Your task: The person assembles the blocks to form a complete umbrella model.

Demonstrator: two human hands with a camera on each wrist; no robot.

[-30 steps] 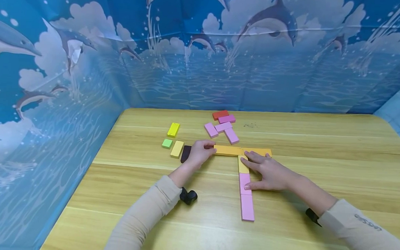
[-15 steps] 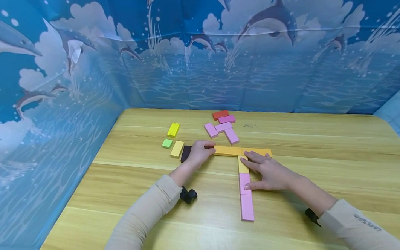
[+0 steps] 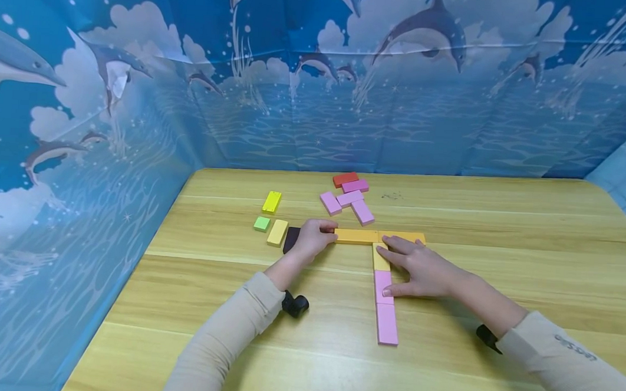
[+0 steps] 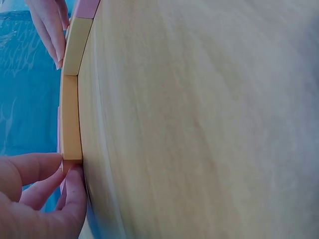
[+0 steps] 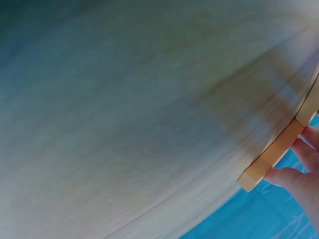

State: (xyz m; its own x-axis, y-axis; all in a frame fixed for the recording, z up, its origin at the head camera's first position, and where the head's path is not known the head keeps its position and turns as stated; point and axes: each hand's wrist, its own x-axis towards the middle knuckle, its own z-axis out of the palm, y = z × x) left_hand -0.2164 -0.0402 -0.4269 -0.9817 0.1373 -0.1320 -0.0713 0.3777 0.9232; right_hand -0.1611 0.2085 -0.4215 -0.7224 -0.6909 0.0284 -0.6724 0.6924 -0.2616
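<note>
Two orange blocks (image 3: 355,237) lie end to end in a row on the table. My left hand (image 3: 313,240) pinches the left end of that row between thumb and finger; the grip also shows in the left wrist view, at the end of the orange block (image 4: 72,117). My right hand (image 3: 420,269) has its fingers spread. They rest on the right orange block and the pale yellow block (image 3: 380,261) below the row. Its thumb touches the nearer of two pink blocks (image 3: 386,324) or the one above it; these continue the column downward.
Behind the row lie several loose pink blocks (image 3: 349,198) and a red block (image 3: 345,179). To the left are a bright yellow block (image 3: 272,203), a green block (image 3: 261,224), another pale yellow block (image 3: 277,233) and a flat black thing (image 3: 291,240). A dolphin-print curtain (image 3: 316,131) borders the table.
</note>
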